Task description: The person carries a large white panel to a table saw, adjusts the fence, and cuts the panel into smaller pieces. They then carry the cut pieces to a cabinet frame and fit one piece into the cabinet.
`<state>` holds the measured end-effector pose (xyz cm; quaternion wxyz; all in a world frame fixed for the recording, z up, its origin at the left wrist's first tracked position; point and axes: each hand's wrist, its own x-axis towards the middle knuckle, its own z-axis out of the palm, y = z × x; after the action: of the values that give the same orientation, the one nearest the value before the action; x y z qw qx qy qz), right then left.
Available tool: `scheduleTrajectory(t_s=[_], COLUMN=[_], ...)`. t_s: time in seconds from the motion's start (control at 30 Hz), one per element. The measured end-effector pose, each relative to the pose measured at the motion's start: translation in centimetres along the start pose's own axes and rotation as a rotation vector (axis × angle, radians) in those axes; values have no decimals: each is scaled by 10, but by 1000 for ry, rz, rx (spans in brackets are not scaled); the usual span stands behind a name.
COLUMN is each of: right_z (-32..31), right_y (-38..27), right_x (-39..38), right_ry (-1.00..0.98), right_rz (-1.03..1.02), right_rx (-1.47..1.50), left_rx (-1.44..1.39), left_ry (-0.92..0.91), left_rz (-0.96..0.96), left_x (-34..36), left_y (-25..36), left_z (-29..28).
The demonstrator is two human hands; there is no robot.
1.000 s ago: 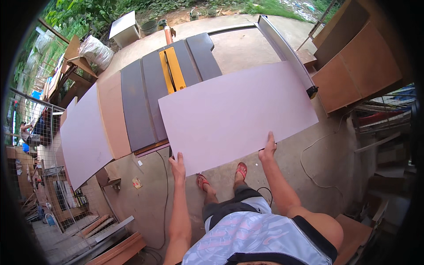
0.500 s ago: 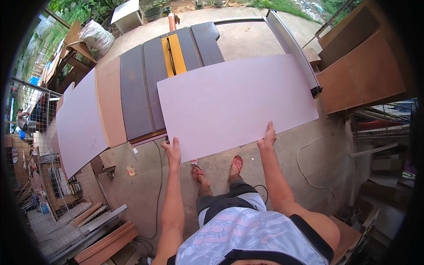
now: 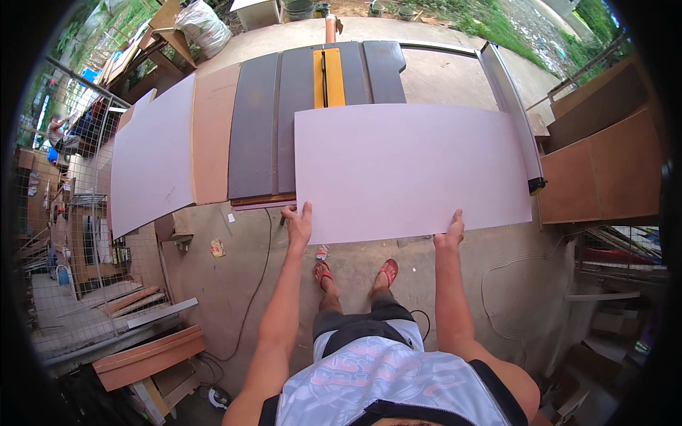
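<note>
A large pale pink panel lies partly over the near right part of a table saw's dark grey top. My left hand grips the panel's near left corner, thumb on the upper face and fingers beneath. Farther right, my right hand holds the near edge the same way. Just beyond the panel's far edge shows the saw's yellow insert, with a dark slot along it. A long metal fence runs along the right side, close to the panel's right end. The panel hides whatever is under it.
Another pale pink sheet and a brown board lie left of the saw top. Brown wooden panels stand at right. Cables trail over the concrete floor. Behind a wire mesh at left, a person sits farther off.
The view has turned, so the saw and panel appear farther right and more level. Both hands keep their grip on the panel's near edge.
</note>
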<state>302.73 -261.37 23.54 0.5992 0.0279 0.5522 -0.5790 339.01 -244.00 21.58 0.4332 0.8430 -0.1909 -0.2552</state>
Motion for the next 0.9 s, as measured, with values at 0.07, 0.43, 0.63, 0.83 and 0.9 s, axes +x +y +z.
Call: scheduleTrajectory(t_s=[0.07,0.43,0.63,0.83,0.9], right_z=[1,12,18,25,27], right_y=[1,5,5,6,7], right_x=[5,24,28,33,35], right_ry=[17,-17,-35,-4,-16], right_rz=[8,13,21,38,47], right_rx=[-18,24,41,18,30], left_rx=[28,89,65,67,76], left_ry=[16,22,0,3,-4], left_rz=[-8,-55,-82,-123,-147], left_x=[4,15,21,29,31], left_y=[0,19,26,30,33], left_z=[2,2,2,4,4])
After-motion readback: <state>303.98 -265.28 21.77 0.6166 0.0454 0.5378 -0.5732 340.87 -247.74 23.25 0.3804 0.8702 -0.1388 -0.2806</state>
